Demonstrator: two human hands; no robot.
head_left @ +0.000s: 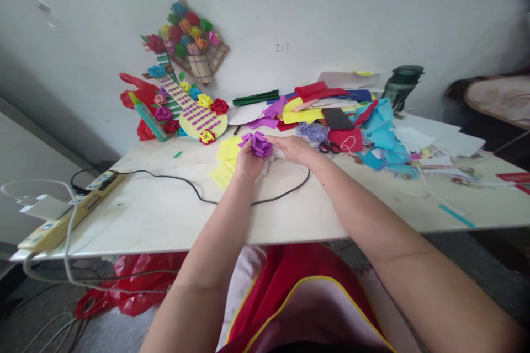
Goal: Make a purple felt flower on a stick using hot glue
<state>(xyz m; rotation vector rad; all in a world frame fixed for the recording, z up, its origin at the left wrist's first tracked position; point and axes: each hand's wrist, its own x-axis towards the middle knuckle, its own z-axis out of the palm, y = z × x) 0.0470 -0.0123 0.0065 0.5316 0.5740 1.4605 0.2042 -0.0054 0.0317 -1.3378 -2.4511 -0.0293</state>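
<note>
A purple crepe-paper flower [260, 144] with layered petals is held over the white table, and my left hand [247, 164] is closed around its base from below. My right hand [293, 149] comes in from the right, its fingertips pinching the outer petals on that side. Something whitish shows under the flower between the hands, too blurred to name. Yellow crepe paper [227, 161] lies flat beside and behind my left hand. Black-handled scissors [329, 147] and a tangle of lavender yarn [312, 131] lie just past my right hand.
A black cable [194, 190] loops across the table below my hands to a power strip [78, 207]. Behind stand a flower-decorated paper guitar [199, 113] and a green glue bottle [149, 118]. Coloured paper [304, 113], a phone [337, 118] and a dark bottle [402, 85] are right.
</note>
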